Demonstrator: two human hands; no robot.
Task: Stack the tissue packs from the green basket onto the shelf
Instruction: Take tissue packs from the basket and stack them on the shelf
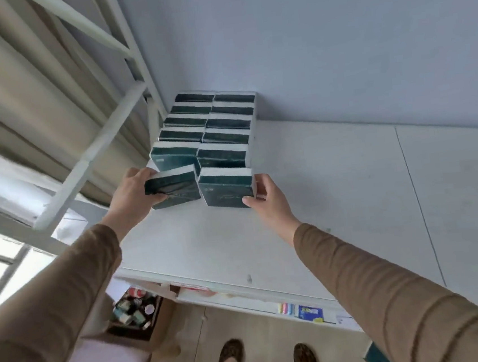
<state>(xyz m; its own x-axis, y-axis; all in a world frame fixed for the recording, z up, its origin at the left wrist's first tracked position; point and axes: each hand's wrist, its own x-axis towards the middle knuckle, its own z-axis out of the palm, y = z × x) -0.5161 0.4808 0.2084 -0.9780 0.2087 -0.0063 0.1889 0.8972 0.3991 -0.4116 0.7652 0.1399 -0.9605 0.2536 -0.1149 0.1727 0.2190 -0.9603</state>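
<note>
Two rows of dark green tissue packs [226, 117] with white edges stand on the white shelf [336, 188], running from the wall toward me. My left hand [133, 195] grips a tilted pack [175, 187] at the front of the left row. My right hand [266, 200] holds the upright front pack [226, 188] of the right row, fingers at its right side and thumb under its lower corner. The green basket is not in view.
A white ladder frame [95, 143] and beige curtain rise to the left of the shelf. Below the shelf edge sit a brown box of small bottles [136, 312] and a lower ledge with coloured items [307, 310]. The shelf stretches bare to the right.
</note>
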